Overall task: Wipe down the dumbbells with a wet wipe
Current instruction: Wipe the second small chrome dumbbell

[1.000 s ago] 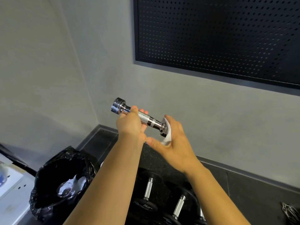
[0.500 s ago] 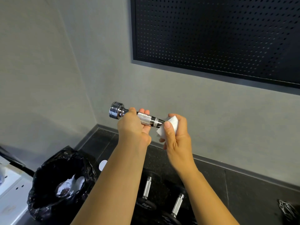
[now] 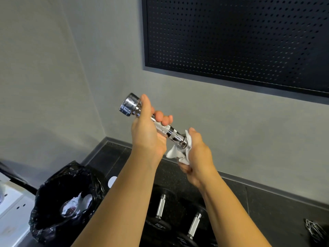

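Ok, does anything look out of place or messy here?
Only one thing: a small white round object lies on the dark floor between the lined bin and the black dumbbells. I cannot tell what it is. Nothing looks spilled or damaged.

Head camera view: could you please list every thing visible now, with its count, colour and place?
chrome dumbbell: one, silver, held up tilted at the centre
wet wipe: one, white, around the chrome dumbbell's lower end
black dumbbells: at least two, black heads and silver handles, bottom centre
bin bag: one, black, lower left
crumpled sheets: a few, white, inside the bin bag
perforated panel: one, black, upper right
disc: one, white, right of the bin bag
wire object: one, metallic, lower right corner
left hand: one, grips the chrome dumbbell's handle
right hand: one, holds the wet wipe against the dumbbell's end
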Demonstrator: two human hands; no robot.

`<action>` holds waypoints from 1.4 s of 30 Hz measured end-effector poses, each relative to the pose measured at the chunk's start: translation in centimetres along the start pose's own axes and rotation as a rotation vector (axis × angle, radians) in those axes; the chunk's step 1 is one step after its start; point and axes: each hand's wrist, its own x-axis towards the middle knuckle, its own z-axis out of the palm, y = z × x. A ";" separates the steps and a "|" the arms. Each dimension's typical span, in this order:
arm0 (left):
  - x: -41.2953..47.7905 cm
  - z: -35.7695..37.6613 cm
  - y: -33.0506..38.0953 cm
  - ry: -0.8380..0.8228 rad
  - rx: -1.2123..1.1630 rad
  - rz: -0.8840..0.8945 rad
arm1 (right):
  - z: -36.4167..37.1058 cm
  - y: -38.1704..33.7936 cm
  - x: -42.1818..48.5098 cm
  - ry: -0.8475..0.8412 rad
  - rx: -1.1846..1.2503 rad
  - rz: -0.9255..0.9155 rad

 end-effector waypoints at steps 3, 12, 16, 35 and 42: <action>0.1 -0.2 0.5 -0.185 0.084 0.028 | -0.7 -0.1 0.3 -0.170 0.157 0.265; 0.5 0.4 0.2 0.225 0.047 0.002 | 0.6 -0.1 -0.1 0.049 0.004 0.086; 0.8 0.1 0.0 0.440 -0.051 -0.105 | 0.7 1.2 -0.1 0.170 -0.369 -0.435; 1.4 -1.5 -1.1 0.185 -0.029 -0.107 | 0.1 1.2 0.4 0.063 -0.129 0.081; 0.9 -1.5 -0.5 0.247 0.022 -0.044 | -0.4 0.6 0.3 -0.132 0.009 0.356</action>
